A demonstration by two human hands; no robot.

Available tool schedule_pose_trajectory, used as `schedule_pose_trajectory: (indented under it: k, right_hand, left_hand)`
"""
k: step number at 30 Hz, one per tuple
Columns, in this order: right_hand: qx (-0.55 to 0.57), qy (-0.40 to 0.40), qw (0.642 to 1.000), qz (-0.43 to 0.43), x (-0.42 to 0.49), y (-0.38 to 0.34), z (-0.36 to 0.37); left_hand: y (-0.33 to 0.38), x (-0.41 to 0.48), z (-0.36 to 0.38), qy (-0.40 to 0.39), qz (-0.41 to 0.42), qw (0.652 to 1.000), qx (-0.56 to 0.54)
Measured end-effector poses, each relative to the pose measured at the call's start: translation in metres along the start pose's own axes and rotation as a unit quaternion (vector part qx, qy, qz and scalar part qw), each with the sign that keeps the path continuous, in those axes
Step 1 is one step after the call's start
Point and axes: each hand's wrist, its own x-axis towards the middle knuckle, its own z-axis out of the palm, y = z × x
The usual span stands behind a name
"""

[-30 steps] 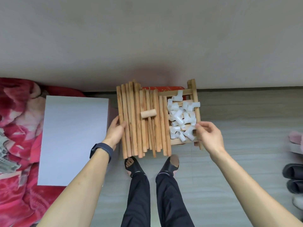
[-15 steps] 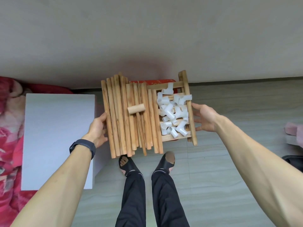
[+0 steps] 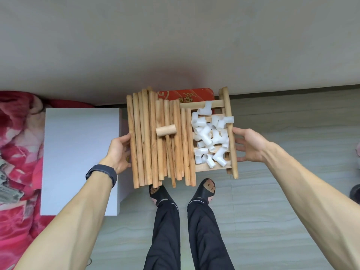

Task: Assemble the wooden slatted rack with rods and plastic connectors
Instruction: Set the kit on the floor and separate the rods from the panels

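A wooden slatted panel (image 3: 228,106) is held level above the floor. Several long wooden rods (image 3: 145,141) lie side by side across its left part, with one short dowel (image 3: 166,130) lying crosswise on them. A heap of white plastic connectors (image 3: 211,139) covers the right part of the slats. My left hand (image 3: 118,151) grips the left edge, thumb at the outermost rod and fingers curled under. My right hand (image 3: 250,147) presses straight fingers against the right side rail, thumb touching its top.
A red object with gold writing (image 3: 187,95) sits under the panel's far end by the grey wall. A white block (image 3: 81,156) lies to the left on a red patterned blanket (image 3: 17,152). My sandalled feet (image 3: 157,193) stand just below the rods. Dark shoes (image 3: 355,191) show at the right edge.
My right hand left the panel's near right corner, opened, and moved up to the middle of the right rail. My left hand stays on the left edge.
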Motion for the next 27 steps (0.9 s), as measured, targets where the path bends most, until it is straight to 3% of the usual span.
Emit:
schedule_pose_trajectory:
  k: [6,15,20,27]
  right_hand:
    - [0.026,-0.015,0.999,-0.018,-0.055,0.029,-0.019]
    - [0.076,0.02,0.994,-0.081,-0.231,0.086,-0.061]
    - [0.148,0.062,0.978,-0.137,-0.322,0.149,-0.083]
    - [0.28,0.138,0.933,-0.177,-0.418,0.297,-0.092]
  left_hand:
    - [0.003,-0.066,0.007,-0.016,0.003,1.0,0.027]
    - [0.014,-0.226,0.036,-0.063,0.052,0.991,0.11]
    - [0.006,-0.292,0.052,-0.137,0.068,0.977,0.15]
    - [-0.04,-0.353,0.102,-0.208,0.084,0.935,0.274]
